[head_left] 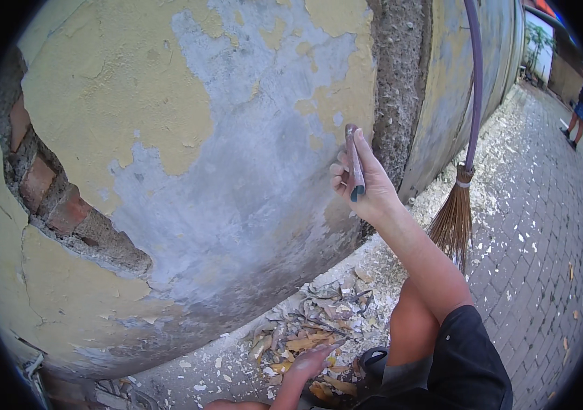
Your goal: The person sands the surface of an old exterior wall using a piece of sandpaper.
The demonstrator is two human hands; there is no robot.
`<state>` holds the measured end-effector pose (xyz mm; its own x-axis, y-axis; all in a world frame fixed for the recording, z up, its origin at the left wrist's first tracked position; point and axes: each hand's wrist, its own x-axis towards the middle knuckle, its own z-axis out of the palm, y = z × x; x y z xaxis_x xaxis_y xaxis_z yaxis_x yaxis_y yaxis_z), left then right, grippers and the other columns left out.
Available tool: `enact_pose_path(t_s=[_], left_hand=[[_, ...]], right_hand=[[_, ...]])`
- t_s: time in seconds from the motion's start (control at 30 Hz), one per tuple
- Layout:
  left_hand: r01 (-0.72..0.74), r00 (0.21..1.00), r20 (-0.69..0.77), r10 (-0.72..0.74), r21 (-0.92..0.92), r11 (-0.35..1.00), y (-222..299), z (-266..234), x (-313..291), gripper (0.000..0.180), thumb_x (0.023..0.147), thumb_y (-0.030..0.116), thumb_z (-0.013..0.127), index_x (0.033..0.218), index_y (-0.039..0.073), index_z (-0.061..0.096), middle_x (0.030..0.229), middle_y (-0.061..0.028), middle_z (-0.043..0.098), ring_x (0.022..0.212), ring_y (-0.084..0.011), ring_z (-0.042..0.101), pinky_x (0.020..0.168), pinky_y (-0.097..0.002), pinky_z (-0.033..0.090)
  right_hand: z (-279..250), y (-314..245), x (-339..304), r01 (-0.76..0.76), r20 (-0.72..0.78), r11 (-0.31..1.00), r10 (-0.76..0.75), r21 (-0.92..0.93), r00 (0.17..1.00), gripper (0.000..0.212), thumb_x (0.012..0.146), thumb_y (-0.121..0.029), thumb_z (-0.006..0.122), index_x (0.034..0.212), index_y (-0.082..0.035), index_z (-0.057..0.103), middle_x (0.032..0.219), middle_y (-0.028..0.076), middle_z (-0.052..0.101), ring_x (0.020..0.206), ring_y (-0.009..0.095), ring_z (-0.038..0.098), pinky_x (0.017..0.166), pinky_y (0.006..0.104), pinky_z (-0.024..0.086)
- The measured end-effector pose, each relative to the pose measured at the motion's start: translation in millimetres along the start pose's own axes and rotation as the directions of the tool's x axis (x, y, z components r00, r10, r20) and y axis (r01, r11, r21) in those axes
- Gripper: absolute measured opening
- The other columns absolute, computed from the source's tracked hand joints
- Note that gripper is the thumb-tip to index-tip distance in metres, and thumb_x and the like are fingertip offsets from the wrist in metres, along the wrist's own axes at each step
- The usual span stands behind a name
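Observation:
My right hand point(368, 179) is raised close to the wall point(237, 171), its fingers wrapped round a short, narrow reddish-brown tool point(354, 160) with a dark greenish lower end. Whether the tool has a blade I cannot make out. The wall wears flaking yellow paint, with a broad grey-white bare patch facing this hand. Low down, my left hand point(314, 362) hangs above dry leaves point(308, 339), fingers stretched out and nothing visible in them.
A twig broom point(454, 215) with a purple handle stands right of my right arm. A rough vertical groove point(400, 89) and a gash of exposed brick point(52, 195) break the wall. Paint flakes point(493, 178) litter the paved path point(537, 239). Another person point(581, 109) stands far right.

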<state>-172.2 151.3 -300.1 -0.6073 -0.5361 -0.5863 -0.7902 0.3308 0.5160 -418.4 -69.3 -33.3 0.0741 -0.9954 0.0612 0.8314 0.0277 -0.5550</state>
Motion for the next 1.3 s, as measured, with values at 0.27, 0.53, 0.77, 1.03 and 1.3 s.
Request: enact_pose_path(t_s=[0.27,0.53,0.77,1.03,1.3], left_hand=[[0.011,1.000,-0.004,-0.011,-0.010,1.000,-4.1,6.1,1.5,0.066,0.096,0.024,0.061,0.155,0.028,0.032,0.150,-0.0124,0.047,0.134,-0.0357,0.049,0.109,-0.0500,0.042],[0.017,1.000,0.007,-0.017,-0.045,0.999,-2.0,1.7,-0.1,0.065,0.097,0.026,0.061,0.155,0.029,0.032,0.150,-0.0120,0.047,0.135,-0.0333,0.049,0.109,-0.0506,0.042],[0.069,0.995,0.067,-0.067,-0.034,0.997,11.7,-5.8,2.1,0.064,0.098,0.029,0.059,0.156,0.030,0.031,0.152,-0.0117,0.045,0.138,-0.0342,0.045,0.113,-0.0511,0.038],[0.012,0.999,0.032,-0.011,-0.008,1.000,0.5,15.4,14.5,0.058,0.099,0.027,0.058,0.153,0.027,0.038,0.152,-0.0151,0.045,0.139,-0.0340,0.045,0.115,-0.0469,0.037],[-0.004,0.999,0.040,0.004,-0.013,1.000,2.3,6.4,12.7,0.060,0.096,0.024,0.063,0.151,0.025,0.041,0.148,-0.0158,0.049,0.136,-0.0342,0.047,0.112,-0.0462,0.040]], right_hand=[[22.3,4.5,-25.7,-0.035,0.204,0.984,0.070,-0.173,0.976,0.050,0.088,-0.026,0.079,0.126,-0.013,0.049,0.100,0.001,0.054,0.080,0.013,0.055,0.060,0.0243,0.047],[18.9,-15.3,-21.4,0.391,0.269,0.231,-0.426,-0.891,0.864,0.044,0.078,-0.021,0.085,0.111,-0.001,0.064,0.095,0.007,0.071,0.085,0.011,0.067,0.077,0.0288,0.054],[1.8,-25.9,-13.2,0.438,0.235,0.135,-0.685,-0.889,0.689,0.030,0.078,-0.017,0.086,0.102,-0.003,0.074,0.086,0.004,0.075,0.076,0.008,0.068,0.073,0.0263,0.054],[1.6,-15.5,13.4,0.582,0.111,0.357,-0.778,-0.731,0.618,0.028,0.083,-0.017,0.084,0.103,-0.001,0.073,0.087,0.003,0.074,0.076,0.007,0.067,0.069,0.0247,0.054],[3.8,0.5,20.3,0.494,0.271,-0.020,-0.855,-0.869,0.442,0.024,0.091,-0.022,0.076,0.096,-0.001,0.067,0.075,0.011,0.069,0.064,0.015,0.064,0.060,0.0308,0.049]])
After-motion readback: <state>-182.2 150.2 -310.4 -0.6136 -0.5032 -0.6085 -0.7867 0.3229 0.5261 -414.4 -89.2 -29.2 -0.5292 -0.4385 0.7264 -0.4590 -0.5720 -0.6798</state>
